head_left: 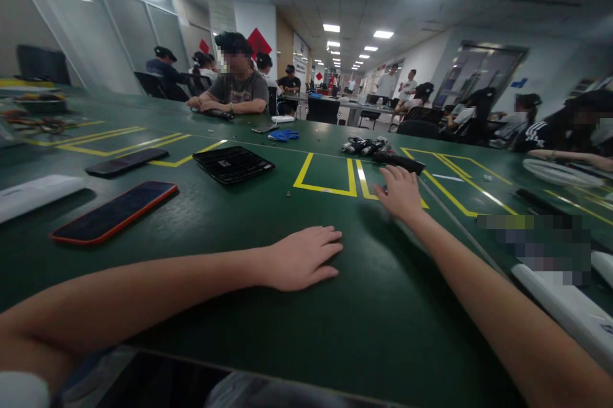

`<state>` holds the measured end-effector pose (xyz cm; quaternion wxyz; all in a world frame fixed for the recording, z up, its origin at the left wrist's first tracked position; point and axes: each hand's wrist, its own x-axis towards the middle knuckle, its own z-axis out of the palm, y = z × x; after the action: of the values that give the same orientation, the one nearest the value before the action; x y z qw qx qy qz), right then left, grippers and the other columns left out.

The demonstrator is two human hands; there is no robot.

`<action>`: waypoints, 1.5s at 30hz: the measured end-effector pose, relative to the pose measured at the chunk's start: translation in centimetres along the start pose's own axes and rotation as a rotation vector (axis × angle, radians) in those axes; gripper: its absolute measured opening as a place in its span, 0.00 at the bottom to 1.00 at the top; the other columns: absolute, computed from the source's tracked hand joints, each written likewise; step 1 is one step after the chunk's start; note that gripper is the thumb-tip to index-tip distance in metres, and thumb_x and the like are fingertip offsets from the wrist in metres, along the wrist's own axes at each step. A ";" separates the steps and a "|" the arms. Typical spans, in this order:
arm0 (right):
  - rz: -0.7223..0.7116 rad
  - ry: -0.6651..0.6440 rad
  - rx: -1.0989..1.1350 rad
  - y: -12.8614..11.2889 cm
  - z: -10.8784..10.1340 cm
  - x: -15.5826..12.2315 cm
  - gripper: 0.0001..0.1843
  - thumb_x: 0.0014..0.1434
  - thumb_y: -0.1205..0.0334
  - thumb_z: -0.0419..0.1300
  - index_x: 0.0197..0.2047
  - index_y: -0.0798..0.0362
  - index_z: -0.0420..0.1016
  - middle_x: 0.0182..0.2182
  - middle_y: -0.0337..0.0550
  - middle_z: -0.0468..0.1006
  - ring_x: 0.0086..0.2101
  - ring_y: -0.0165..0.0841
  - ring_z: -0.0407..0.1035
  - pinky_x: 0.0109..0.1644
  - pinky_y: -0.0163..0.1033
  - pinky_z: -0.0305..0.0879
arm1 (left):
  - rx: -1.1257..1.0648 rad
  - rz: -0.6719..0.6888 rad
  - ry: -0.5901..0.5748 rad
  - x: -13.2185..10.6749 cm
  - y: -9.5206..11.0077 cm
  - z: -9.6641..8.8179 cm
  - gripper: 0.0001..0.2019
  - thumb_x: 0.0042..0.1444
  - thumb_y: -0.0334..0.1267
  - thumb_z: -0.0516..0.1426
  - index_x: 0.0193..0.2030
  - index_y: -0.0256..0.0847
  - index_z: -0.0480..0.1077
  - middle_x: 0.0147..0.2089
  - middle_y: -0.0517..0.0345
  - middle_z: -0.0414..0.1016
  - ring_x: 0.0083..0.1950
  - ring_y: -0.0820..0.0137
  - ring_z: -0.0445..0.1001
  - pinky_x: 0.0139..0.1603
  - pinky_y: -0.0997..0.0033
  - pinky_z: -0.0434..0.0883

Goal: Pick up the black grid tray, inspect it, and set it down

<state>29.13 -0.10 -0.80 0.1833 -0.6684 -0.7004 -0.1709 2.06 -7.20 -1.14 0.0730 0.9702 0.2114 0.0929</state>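
Observation:
My left hand (304,259) lies palm down on the green table (306,331), its fingers stretched out and holding nothing. Farther forward and to the right, my right hand (401,192) reaches over the table with its fingers apart, a shadow beneath it. Just beyond its fingertips is a long black object (401,162); whether they touch cannot be made out. A bundle of black cables with metallic ends (366,145) lies right behind that. Left of centre rests a flat, black, square panel or tray (234,164).
Yellow tape outlines (325,190) mark the table. An orange-cased phone (115,211), a dark phone (127,162) and a white box (41,196) lie left. A blue glove-like item (283,135) lies farther back, near a seated person (239,85). A white box (569,312) lies right.

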 end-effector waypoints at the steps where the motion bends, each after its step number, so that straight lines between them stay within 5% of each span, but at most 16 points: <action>1: 0.057 -0.046 -0.048 1.1 0.5 0.3 0.30 0.60 0.50 0.46 0.60 0.58 0.59 0.60 0.56 0.61 0.60 0.52 0.51 0.61 0.64 0.42 | 0.001 0.005 -0.016 -0.1 0.7 0.0 0.22 0.62 0.46 0.49 0.58 0.36 0.64 0.63 0.43 0.62 0.64 0.58 0.59 0.62 0.56 0.58; 5: 0.131 -0.271 -0.106 3.2 2.2 0.4 0.29 0.60 0.47 0.43 0.58 0.55 0.62 0.54 0.57 0.68 0.52 0.52 0.61 0.55 0.62 0.53 | -0.002 -0.001 -0.003 0.0 1.3 -0.1 0.21 0.62 0.45 0.48 0.57 0.36 0.65 0.62 0.44 0.63 0.63 0.59 0.60 0.61 0.58 0.59; 10: 0.128 -0.244 -0.109 2.9 2.5 -0.1 0.25 0.61 0.51 0.42 0.56 0.54 0.63 0.53 0.56 0.69 0.51 0.50 0.63 0.53 0.57 0.57 | 0.128 0.010 0.044 0.8 -1.7 -0.6 0.16 0.63 0.36 0.46 0.54 0.36 0.66 0.53 0.47 0.71 0.53 0.63 0.69 0.54 0.62 0.65; 16: 0.117 -0.215 -0.092 3.0 2.5 -0.2 0.25 0.61 0.52 0.42 0.55 0.54 0.64 0.52 0.56 0.70 0.51 0.49 0.64 0.53 0.57 0.57 | 0.369 -0.451 0.138 1.1 -8.7 -2.2 0.14 0.61 0.38 0.49 0.50 0.32 0.66 0.48 0.41 0.67 0.48 0.60 0.69 0.45 0.63 0.68; 21: 0.112 -0.217 -0.093 3.0 2.6 -0.2 0.24 0.61 0.52 0.43 0.55 0.54 0.65 0.52 0.56 0.70 0.51 0.49 0.64 0.52 0.56 0.58 | 0.228 -0.507 0.097 0.6 -10.7 -1.8 0.09 0.60 0.35 0.49 0.38 0.33 0.69 0.42 0.45 0.70 0.43 0.62 0.70 0.44 0.64 0.67; 26: 0.114 -0.231 -0.109 3.0 2.6 -0.1 0.24 0.61 0.53 0.43 0.55 0.54 0.64 0.52 0.55 0.70 0.51 0.48 0.64 0.52 0.55 0.58 | -0.472 -0.777 0.515 0.4 -12.3 -3.7 0.08 0.53 0.34 0.57 0.25 0.36 0.66 0.27 0.55 0.69 0.32 0.67 0.70 0.36 0.69 0.68; 32: 0.119 -0.215 -0.101 3.1 3.0 0.0 0.24 0.61 0.52 0.43 0.54 0.53 0.65 0.52 0.54 0.71 0.51 0.49 0.64 0.52 0.56 0.58 | -0.534 -1.001 0.751 -3.7 -17.7 -11.1 0.13 0.59 0.26 0.44 0.25 0.38 0.59 0.20 0.60 0.60 0.23 0.75 0.64 0.27 0.76 0.66; 37: 0.134 -0.218 -0.085 3.1 3.1 0.1 0.23 0.61 0.53 0.43 0.54 0.52 0.65 0.53 0.54 0.70 0.51 0.48 0.64 0.52 0.57 0.57 | -0.352 -1.152 0.669 -6.8 -21.5 -11.9 0.14 0.59 0.32 0.51 0.21 0.39 0.60 0.14 0.66 0.50 0.18 0.75 0.55 0.19 0.80 0.52; 41: 0.137 -0.190 -0.074 2.8 3.0 -0.1 0.23 0.60 0.53 0.44 0.55 0.53 0.64 0.53 0.54 0.70 0.53 0.49 0.62 0.54 0.61 0.55 | -0.212 -1.189 0.452 -6.9 -23.5 -10.5 0.14 0.44 0.30 0.65 0.17 0.34 0.63 0.11 0.69 0.52 0.19 0.78 0.53 0.21 0.80 0.46; 45: 0.217 -0.103 -0.044 3.3 3.2 -0.1 0.26 0.58 0.51 0.48 0.57 0.55 0.62 0.58 0.55 0.64 0.57 0.55 0.53 0.54 0.72 0.48 | -0.107 -1.180 0.318 -6.5 -24.2 -10.1 0.21 0.44 0.30 0.65 0.11 0.35 0.58 0.09 0.70 0.47 0.18 0.79 0.49 0.22 0.79 0.45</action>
<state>32.34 1.53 -3.66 0.1495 -0.7522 -0.6283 -0.1308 -15.49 12.81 3.36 0.1282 0.6586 0.7164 0.1911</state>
